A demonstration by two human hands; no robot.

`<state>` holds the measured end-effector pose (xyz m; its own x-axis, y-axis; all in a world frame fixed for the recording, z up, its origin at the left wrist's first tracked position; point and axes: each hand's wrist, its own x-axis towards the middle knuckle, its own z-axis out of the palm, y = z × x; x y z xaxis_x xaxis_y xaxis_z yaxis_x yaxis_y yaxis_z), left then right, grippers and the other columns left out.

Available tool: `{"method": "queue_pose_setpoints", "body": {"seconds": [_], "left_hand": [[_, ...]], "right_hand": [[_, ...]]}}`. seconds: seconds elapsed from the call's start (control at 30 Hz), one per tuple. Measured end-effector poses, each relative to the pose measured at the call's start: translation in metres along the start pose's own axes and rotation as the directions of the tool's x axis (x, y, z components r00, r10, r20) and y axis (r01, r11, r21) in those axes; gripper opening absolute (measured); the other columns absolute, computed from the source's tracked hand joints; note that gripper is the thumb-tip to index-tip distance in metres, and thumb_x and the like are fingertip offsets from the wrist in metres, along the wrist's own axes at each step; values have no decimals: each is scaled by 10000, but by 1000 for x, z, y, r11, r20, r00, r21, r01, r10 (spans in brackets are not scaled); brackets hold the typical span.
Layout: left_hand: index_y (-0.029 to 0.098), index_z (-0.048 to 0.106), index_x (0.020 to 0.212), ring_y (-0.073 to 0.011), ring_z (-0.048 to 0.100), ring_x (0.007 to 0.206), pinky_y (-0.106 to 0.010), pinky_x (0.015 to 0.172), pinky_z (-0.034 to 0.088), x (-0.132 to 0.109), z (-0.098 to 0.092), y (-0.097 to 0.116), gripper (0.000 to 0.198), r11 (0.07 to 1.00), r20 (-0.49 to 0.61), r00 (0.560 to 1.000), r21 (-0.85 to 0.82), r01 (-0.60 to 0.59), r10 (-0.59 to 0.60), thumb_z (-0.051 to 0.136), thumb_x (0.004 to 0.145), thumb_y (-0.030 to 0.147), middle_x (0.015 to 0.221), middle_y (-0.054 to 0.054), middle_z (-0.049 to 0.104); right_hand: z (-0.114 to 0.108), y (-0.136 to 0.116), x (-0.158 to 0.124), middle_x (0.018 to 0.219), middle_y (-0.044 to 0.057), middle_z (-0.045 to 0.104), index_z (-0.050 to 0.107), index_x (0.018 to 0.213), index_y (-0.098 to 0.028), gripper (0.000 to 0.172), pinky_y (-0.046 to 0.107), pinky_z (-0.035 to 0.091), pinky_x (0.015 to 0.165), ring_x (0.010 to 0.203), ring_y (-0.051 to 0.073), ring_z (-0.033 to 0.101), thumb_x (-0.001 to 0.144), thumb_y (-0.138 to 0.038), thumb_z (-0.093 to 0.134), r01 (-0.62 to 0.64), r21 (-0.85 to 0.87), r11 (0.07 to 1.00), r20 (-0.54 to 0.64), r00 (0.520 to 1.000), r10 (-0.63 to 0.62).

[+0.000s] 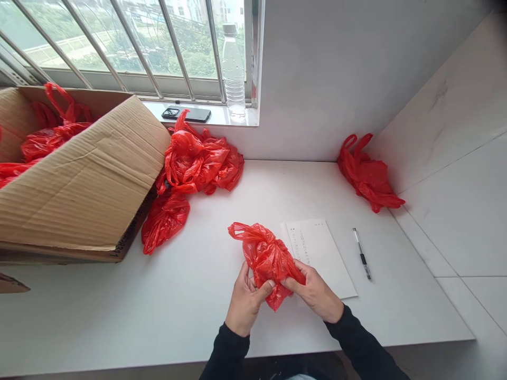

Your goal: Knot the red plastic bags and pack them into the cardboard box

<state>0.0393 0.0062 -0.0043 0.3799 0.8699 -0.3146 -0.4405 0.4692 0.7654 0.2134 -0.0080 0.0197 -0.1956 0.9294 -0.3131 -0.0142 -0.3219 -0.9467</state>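
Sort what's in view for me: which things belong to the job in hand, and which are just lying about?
Belong, as far as I can judge:
red bag, held in the left hand and right hand
similar red bags on the table
cardboard box with more inside

Seem to be just lying about:
phone
bottle
paper and pen, though possibly related

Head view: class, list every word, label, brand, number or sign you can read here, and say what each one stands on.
Cardboard box: dark print on its shaded side, perhaps ending in "11"; the rest is too blurred to read.
Paper: rows of small dark characters, too small to read.
Held red bag: no text shows.
Bottle: no readable label.
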Motion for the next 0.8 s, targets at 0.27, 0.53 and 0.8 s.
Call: {"method": "queue_pose_setpoints", "body": {"seconds": [0.27, 0.53, 0.8], "left_hand": [[138, 546, 1226, -311, 610, 1119, -435, 952, 496, -3, -8, -10, 556, 995, 34, 998, 82, -64, 61, 767, 754, 330, 1221, -182, 641], [158, 567, 1226, -264, 646, 937, -410, 854, 523, 10, -69, 45, 473, 902, -156, 970, 419, -107, 187, 608, 777, 299, 1062, -110, 674], [141, 421, 1453, -331, 407, 1320, -501, 1135, 284, 28, -125, 104, 641, 145, -272, 574, 955, 258, 773, 504, 862, 375, 1380, -177, 491]], "right_hand": [[2, 5, -3, 1114, 73, 675, 646, 1188, -228, 358, 371, 489, 933, 1035, 249, 605, 900, -441, 639, 0, 3, 1000, 10, 1000, 0], [-1, 21, -2, 934, 37, 603, 592, 1194, -239, 396, 337, 493, 785, 858, 195, 563, 911, -517, 581, -116, -123, 986, -11, 993, 115], [-4, 26, 1, 906, 31, 580, 586, 1166, -242, 370, 352, 477, 790, 834, 184, 535, 944, -528, 506, -132, -101, 986, -31, 991, 130]]}}
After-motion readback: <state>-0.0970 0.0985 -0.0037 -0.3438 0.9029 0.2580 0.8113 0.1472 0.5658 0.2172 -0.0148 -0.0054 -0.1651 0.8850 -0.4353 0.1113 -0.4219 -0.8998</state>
